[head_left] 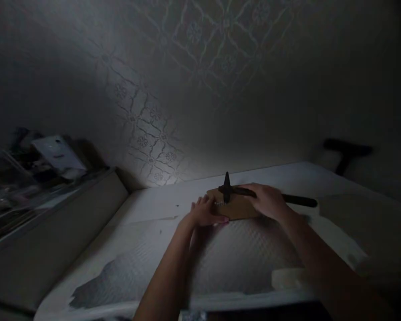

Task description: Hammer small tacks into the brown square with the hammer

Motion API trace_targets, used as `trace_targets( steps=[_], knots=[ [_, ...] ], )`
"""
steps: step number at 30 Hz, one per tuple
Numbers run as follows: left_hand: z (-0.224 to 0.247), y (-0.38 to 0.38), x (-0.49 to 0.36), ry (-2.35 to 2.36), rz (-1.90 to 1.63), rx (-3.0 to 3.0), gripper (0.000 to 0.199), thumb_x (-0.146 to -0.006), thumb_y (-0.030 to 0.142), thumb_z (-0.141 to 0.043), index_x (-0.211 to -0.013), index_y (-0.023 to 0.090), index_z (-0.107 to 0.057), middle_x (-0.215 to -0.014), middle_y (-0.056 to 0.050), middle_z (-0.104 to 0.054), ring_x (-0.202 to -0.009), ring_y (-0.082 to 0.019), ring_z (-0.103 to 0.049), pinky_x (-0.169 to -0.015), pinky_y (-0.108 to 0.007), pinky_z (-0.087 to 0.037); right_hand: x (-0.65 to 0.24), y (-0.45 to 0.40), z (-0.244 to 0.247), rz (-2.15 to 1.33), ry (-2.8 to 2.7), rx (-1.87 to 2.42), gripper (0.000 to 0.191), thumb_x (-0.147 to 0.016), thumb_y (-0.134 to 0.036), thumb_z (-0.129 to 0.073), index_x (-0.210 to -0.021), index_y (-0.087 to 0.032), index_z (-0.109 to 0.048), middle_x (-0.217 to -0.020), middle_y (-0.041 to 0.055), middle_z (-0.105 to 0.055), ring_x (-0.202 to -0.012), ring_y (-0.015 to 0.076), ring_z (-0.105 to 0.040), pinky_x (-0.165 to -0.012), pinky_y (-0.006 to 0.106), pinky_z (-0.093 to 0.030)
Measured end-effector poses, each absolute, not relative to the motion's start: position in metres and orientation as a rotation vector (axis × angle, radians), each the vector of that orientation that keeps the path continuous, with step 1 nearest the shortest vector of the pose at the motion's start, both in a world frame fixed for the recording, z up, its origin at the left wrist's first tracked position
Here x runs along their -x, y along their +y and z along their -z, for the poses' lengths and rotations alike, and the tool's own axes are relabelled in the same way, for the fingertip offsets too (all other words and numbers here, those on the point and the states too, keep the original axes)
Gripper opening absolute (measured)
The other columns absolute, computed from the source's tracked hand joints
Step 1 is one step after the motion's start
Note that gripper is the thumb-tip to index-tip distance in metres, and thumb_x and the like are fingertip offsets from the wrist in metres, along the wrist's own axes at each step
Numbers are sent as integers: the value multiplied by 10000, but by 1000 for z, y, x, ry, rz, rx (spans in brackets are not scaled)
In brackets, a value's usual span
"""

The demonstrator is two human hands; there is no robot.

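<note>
hammer (227, 191) gripped in r hand (269, 200), l hand (204, 212) splayed on brown board (243, 210), pale marks (220, 203) illegible

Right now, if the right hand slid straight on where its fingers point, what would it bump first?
Probably the dark hammer head, just beyond the fingertips of the right hand, along the handle it grips. Depth is hard to judge in this dim picture.

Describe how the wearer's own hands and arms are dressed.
The left hand and right hand are ungloved. No sleeve, watch or bracelet shows along the left forearm or right forearm; dim light obscures finer details.
</note>
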State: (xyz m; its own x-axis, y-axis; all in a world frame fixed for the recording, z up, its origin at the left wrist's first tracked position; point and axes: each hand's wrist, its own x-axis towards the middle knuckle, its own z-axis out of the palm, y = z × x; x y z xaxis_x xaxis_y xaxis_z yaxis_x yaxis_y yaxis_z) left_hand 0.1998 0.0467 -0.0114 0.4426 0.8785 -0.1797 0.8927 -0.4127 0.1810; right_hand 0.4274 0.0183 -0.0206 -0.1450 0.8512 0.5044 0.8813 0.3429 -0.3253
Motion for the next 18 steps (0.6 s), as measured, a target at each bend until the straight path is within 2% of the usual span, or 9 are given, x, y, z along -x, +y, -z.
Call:
trace_targets(
  steps=[3,7,18],
  knots=[
    [10,46,-200,1529,66,-2454,1018,-607,778,-484,-1400,209,-194,-1479,-137,-178,-1340,-377,-149,-1050,-544,-201,-427,18,20,61,-1982,1507,397,-767,-118,-513,-1115,-288,-601,-1095,-11,-642,-944,190,-603,-790,285,-460],
    [10,46,-200,1540,79,-2417,1055,-597,779,-492,-1413,197,-161,-1485,-146,-154,-1349,-373,-121,-1060,-553,-160,-427,19,21,54,-1979,1508,389,-775,-130,-514,-1113,-301,-600,-1093,-16,-642,-950,192,-601,-808,299,-456],
    [10,46,-201,1576,110,-2410,1062,-591,787,-479,-1421,222,-133,-1494,-133,-134,-1356,-357,-112,-1064,-547,-152,-427,19,21,54,-1969,1519,395,-769,-127,-527,-1118,-296,-598,-1093,-8,-643,-962,193,-598,-812,298,-457]
  ],
)
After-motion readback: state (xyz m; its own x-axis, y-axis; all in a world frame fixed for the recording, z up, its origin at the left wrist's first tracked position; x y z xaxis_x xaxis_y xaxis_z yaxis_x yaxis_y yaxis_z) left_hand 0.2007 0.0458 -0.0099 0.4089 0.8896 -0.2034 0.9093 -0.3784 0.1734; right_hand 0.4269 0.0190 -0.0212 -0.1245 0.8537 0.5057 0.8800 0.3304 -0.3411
